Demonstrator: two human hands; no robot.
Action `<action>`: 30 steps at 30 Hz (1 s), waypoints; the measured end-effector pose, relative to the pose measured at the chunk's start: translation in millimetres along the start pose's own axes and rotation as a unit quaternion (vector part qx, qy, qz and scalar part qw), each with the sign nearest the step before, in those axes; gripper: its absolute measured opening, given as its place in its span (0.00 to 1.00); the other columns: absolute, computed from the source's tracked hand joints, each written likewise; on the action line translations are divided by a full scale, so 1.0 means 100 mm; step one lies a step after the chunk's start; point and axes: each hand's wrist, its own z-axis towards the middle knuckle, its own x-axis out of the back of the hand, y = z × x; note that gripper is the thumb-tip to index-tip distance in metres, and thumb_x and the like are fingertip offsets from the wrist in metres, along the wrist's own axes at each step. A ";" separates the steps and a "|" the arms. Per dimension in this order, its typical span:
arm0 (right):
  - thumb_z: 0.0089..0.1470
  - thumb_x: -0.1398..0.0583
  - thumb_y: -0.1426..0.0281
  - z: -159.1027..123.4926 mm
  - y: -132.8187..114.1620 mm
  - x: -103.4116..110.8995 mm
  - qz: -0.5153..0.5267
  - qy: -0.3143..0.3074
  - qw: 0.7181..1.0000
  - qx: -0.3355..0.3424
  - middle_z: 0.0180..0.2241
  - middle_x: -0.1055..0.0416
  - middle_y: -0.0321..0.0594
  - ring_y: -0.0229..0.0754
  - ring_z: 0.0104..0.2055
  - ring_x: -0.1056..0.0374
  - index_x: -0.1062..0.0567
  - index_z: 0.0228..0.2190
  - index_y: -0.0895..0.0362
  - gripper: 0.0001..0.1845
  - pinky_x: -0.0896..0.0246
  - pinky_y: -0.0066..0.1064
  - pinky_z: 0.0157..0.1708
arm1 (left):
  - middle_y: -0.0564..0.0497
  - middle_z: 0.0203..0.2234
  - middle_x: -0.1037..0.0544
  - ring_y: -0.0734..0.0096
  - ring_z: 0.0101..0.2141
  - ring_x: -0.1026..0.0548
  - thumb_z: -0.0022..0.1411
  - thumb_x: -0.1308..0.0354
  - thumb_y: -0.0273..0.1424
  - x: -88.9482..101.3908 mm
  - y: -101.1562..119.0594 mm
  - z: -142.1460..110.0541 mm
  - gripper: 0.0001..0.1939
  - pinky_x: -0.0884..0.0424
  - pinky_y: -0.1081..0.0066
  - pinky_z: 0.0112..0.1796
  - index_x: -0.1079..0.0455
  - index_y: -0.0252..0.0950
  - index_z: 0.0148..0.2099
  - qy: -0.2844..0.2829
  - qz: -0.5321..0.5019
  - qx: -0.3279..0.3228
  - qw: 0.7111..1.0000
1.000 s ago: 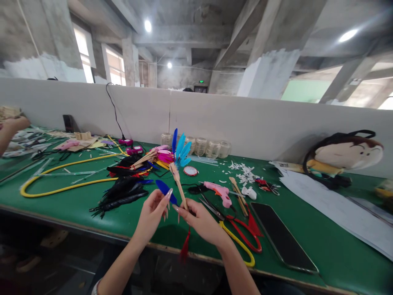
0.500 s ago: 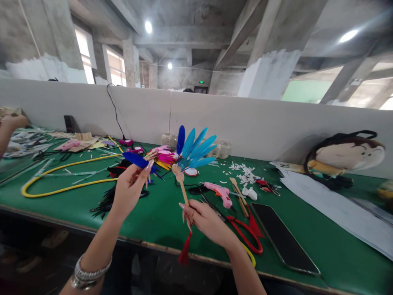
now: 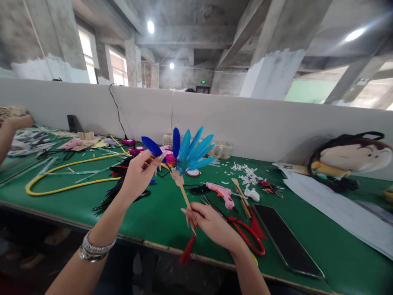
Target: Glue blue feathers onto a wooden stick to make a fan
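In my left hand [image 3: 141,172] a dark blue feather [image 3: 151,146] is pinched between thumb and fingers, its lower end close to the fan's head. My right hand [image 3: 205,221] is closed round the wooden handle [image 3: 184,196] of a feather fan, held upright and slightly tilted above the table edge. Light blue feathers [image 3: 196,149] and one dark blue feather [image 3: 176,142] spread from the top of the handle. A red tassel [image 3: 186,250] hangs from its bottom end. Behind my left hand lie pink feathers [image 3: 168,155], partly hidden, and black feathers [image 3: 115,190].
A pink glue gun [image 3: 221,194], red-handled scissors [image 3: 250,235] and a black phone [image 3: 288,241] lie to the right on the green table [image 3: 166,223]. White scraps [image 3: 247,172] and paper sheets [image 3: 334,205] are farther right. Another person's hand [image 3: 19,121] is at far left.
My left hand has moved right with the dark blue feather, bringing it close to the fan's head. The right hand still holds the fan in nearly the same place.
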 end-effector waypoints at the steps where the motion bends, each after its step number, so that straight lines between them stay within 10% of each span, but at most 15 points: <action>1: 0.56 0.54 0.57 0.00 0.00 0.00 -0.001 0.000 1.000 -0.002 0.20 0.37 0.32 0.33 0.24 0.40 0.38 0.21 0.57 0.20 0.46 0.25 0.26 | 0.57 0.16 0.38 0.80 0.17 0.39 0.55 0.47 0.35 -0.01 -0.01 0.00 0.08 0.43 0.80 0.17 0.33 0.36 0.28 -0.001 -0.002 0.003 1.000; 30: 0.55 0.52 0.57 0.01 -0.02 -0.02 -0.006 0.003 1.000 0.000 0.20 0.37 0.32 0.34 0.24 0.40 0.38 0.21 0.56 0.19 0.46 0.26 0.27 | 0.56 0.17 0.36 0.79 0.18 0.40 0.55 0.47 0.38 -0.10 -0.08 0.02 0.10 0.44 0.78 0.17 0.32 0.36 0.30 0.012 -0.023 0.036 0.999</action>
